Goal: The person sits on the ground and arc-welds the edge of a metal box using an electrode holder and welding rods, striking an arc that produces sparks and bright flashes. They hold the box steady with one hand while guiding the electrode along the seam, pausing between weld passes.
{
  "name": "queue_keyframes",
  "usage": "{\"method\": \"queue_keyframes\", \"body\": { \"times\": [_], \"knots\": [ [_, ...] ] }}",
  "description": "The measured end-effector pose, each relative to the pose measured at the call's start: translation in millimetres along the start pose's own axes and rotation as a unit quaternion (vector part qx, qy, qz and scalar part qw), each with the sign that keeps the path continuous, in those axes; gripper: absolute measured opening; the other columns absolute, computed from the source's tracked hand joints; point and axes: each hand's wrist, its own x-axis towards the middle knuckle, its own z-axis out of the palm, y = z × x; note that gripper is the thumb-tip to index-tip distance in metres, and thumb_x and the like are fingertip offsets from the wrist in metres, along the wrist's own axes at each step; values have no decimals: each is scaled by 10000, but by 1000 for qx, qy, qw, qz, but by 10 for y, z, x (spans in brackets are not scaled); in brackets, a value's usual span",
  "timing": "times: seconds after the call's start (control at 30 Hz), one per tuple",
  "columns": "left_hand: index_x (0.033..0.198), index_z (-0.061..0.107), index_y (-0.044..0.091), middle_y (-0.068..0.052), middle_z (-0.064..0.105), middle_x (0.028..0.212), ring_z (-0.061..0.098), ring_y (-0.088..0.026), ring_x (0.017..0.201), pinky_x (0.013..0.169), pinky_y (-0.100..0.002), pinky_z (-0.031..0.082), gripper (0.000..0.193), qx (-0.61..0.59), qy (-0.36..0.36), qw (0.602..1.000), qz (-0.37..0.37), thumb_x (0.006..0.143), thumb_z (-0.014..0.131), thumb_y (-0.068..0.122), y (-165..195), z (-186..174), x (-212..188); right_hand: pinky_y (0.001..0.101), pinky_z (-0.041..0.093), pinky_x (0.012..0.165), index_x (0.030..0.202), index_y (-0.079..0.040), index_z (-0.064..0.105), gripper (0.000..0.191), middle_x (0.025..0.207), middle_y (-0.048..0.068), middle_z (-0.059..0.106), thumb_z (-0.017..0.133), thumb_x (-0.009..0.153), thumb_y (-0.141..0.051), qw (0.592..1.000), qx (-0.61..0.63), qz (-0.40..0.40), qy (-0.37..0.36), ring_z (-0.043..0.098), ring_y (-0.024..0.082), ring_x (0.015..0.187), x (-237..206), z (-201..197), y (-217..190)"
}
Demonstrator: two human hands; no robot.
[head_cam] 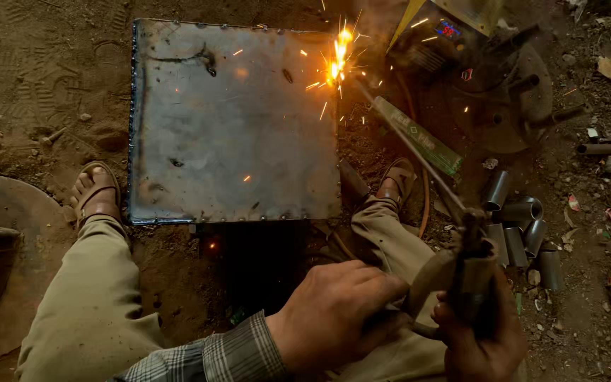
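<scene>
My right hand [479, 332] grips an electrode holder [472, 272] whose long welding rod [408, 145] reaches up and left to the right edge of a square steel plate box [231, 124]. Bright sparks [339, 56] fly where the rod tip touches the plate's top right edge. My left hand [337, 315] rests closed on my right knee beside the holder, with a checked sleeve at the wrist; whether it grips anything is unclear. My sandalled feet sit either side of the plate.
Several short steel tube pieces [521, 226] lie to the right of my knee. A welding machine [447, 35] and a round metal part [514, 99] stand at the top right. A green electrode box [419, 138] lies on the dirt. A rusty round disc [1, 262] sits at the left.
</scene>
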Motion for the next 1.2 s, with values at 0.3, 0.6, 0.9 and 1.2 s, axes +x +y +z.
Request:
{"method": "queue_keyframes", "body": {
  "times": [0.3, 0.6, 0.9, 1.2],
  "knots": [
    [1091, 663, 64, -87, 655, 875, 671, -293, 844, 739, -397, 546, 244, 20, 16, 1000, -6, 931, 748, 227, 9, -15, -13, 318, 581, 814, 1575, 55, 438, 779, 1086, 149, 694, 707, 846, -2, 993, 105, -42, -22, 694, 188, 913, 0, 27, 90],
    [1051, 661, 74, -71, 687, 864, 694, -280, 831, 701, -404, 537, 194, 4, 22, 999, -36, 939, 741, 211, 12, 29, -30, 304, 561, 845, 1540, 83, 424, 786, 1269, 134, 651, 744, 835, -54, 991, 100, -85, -16, 656, 151, 1008, 18, 29, 153],
    [1065, 662, 62, -78, 690, 864, 697, -282, 818, 706, -403, 553, 226, 21, 31, 999, -11, 909, 761, 192, -11, 53, -23, 285, 554, 816, 1566, 60, 438, 794, 1129, 124, 692, 737, 838, -47, 993, 94, -58, -31, 666, 145, 940, 26, 6, 101],
    [1099, 666, 59, -86, 669, 896, 675, -281, 836, 737, -389, 553, 247, 5, 10, 1000, -3, 937, 751, 224, -2, 8, -20, 323, 587, 774, 1596, 34, 421, 816, 1017, 150, 717, 698, 830, 6, 998, 65, -17, 18, 713, 204, 882, -24, 14, 55]
  ]
}}
